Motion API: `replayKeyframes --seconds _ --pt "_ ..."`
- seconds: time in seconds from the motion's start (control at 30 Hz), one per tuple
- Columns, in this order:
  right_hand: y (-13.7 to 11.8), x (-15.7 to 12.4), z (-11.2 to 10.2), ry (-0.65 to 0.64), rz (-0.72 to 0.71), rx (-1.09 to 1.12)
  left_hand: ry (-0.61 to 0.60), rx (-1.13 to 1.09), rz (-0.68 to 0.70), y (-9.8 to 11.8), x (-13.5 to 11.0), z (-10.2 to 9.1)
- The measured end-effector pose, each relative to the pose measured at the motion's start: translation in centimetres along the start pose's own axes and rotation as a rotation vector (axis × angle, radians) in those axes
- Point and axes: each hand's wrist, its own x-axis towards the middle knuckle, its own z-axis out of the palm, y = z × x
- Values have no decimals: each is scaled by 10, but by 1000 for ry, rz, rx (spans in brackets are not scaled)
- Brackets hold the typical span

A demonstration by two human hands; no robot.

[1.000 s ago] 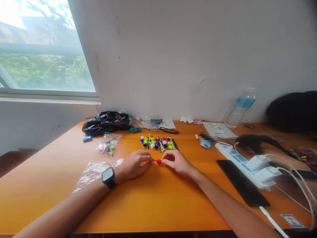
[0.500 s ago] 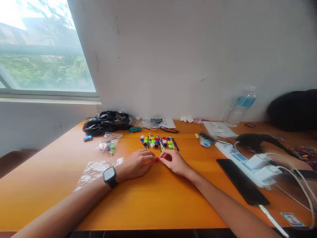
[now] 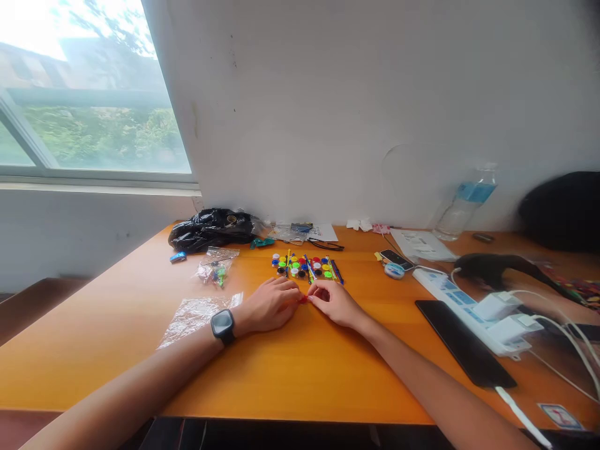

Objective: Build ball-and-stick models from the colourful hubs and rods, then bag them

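Note:
A small red plastic piece [image 3: 304,299] sits between my fingertips just above the wooden table, mostly covered by them. My left hand [image 3: 272,305], with a dark watch on its wrist, is closed with its fingers curled at the piece's left side. From the right, my right hand [image 3: 336,304] pinches the same piece between thumb and finger. Just beyond both hands lie several round coloured plastic pieces [image 3: 295,272] in rows. Thin coloured sticks [image 3: 336,272] lie among them and at their right end.
Clear plastic bags [image 3: 199,315] lie left of my hands, one holding small parts. A black plastic bag [image 3: 210,230] is at the back. On the right are a phone [image 3: 464,344], a white power strip [image 3: 450,290] with cables, a bottle [image 3: 462,209] and another person's blurred arm [image 3: 548,303].
The view has shifted, so the table things appear farther right. My left fingers have curled in closer around the red piece; my right hand keeps its pinch.

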Motion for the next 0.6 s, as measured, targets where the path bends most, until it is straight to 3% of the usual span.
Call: replayKeyframes --seconds 0.23,0.37,0.47,0.6 --pt "-19 -7 -17 201 25 -57 189 -129 -99 2 -7 -9" --pt "-23 -9 -22 149 16 -54 193 -154 -124 -2 -8 -12" --pt "-26 -8 -24 88 79 82 216 -145 -156 -5 -7 -12" --pt "-31 -6 -31 235 105 292 254 -118 -183 -7 -6 -12"
